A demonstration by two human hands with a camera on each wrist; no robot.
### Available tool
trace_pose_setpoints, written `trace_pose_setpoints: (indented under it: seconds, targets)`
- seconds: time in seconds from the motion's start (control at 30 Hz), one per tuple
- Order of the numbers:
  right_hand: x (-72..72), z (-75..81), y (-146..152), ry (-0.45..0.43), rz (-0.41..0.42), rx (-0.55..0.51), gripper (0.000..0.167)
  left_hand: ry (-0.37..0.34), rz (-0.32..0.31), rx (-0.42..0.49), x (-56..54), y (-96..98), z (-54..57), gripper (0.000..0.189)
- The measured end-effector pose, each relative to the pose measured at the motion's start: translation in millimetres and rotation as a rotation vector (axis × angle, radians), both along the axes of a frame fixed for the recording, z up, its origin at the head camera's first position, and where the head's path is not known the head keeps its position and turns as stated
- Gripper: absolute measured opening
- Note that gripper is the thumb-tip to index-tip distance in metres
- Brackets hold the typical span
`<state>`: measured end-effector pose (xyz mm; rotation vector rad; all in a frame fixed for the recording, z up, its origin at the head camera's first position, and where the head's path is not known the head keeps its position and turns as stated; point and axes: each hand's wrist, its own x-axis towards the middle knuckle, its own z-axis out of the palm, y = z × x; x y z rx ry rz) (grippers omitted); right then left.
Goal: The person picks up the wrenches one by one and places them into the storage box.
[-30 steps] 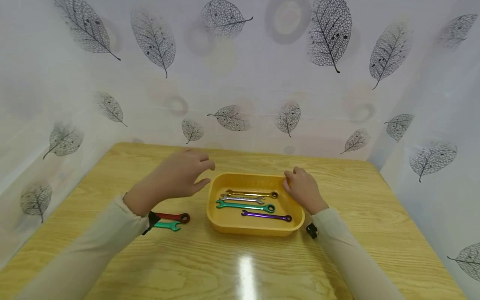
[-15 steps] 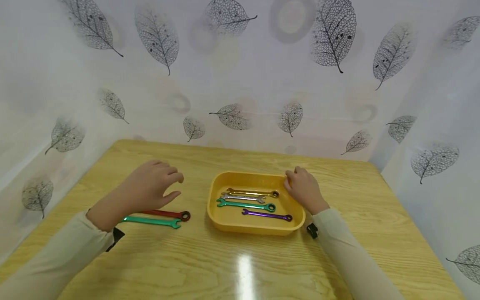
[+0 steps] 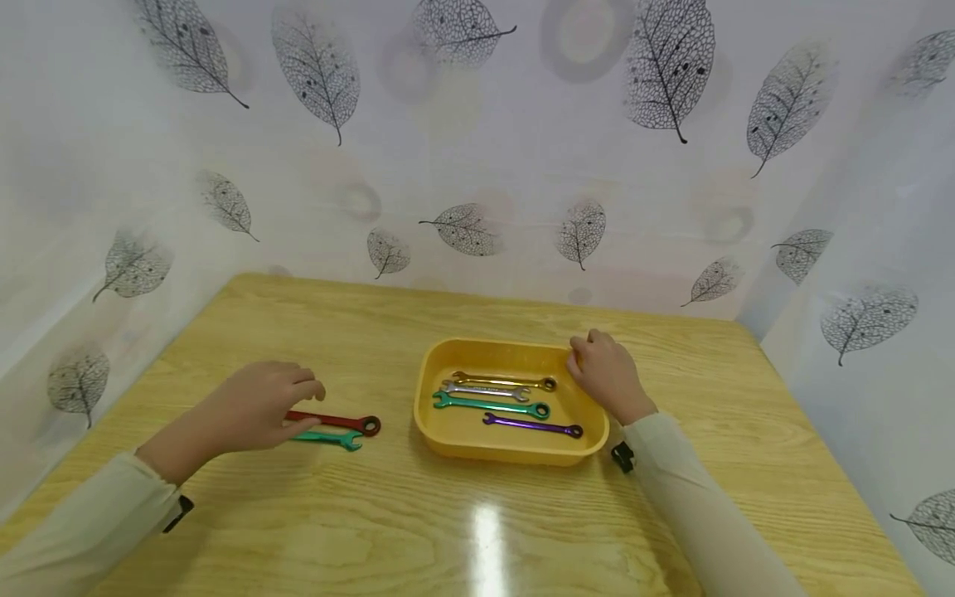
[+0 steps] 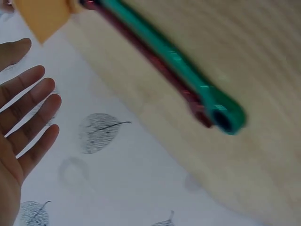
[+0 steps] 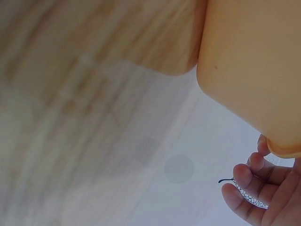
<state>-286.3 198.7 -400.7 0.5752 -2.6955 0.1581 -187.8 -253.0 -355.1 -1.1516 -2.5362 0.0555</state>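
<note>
My left hand hovers over a red ratchet wrench and a green wrench, which lie side by side on the table left of the tray. Its fingers are parted and hold nothing; in the left wrist view the hand is apart from both wrenches. The right hand grips the far right corner of a yellow plastic tray, fingers curled at the rim. Inside the tray lie a gold wrench, a silver wrench, another green wrench and a purple wrench.
A wooden table carries everything. Its far edge meets a pale hanging sheet printed with leaves, which also encloses the left and right sides.
My left hand has moved left and toward me, away from the tray's left side to above the red and green wrenches. The right hand stays at the tray's corner.
</note>
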Motion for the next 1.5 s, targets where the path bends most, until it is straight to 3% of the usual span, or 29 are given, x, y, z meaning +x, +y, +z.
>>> trace_pose_setpoints:
  seconds: [0.23, 0.43, 0.63, 0.93, 1.17, 1.5]
  targets:
    - [0.1, 0.9, -0.9, -0.011, -0.007, 0.0, 0.013, -0.104, 0.006, -0.01, 1.0, -19.8, -21.1, 0.028]
    - [-0.1, 0.5, -1.2, -0.022, -0.019, 0.005, 0.013, -0.13, -0.024, 0.004, -0.1, -27.9, -33.4, 0.027]
    - [-0.2, -0.5, -1.0, -0.022, -0.017, 0.006, 0.013, -0.195, 0.002, 0.012, 0.1, -32.5, -37.4, 0.024]
    - [0.2, 0.2, -0.8, -0.025, -0.019, 0.004, 0.013, -0.34, 0.122, 0.021, -2.6, -43.5, -44.8, 0.019]
    - [1.6, 1.3, -0.2, -0.006, 0.0, -0.005, 0.011, -0.417, 0.134, 0.054, -3.0, -47.4, -45.0, 0.016]
    - [1.3, 1.1, -0.1, -0.001, 0.005, -0.006, 0.011, -0.429, 0.108, 0.071, -7.5, -51.9, -50.9, 0.015]
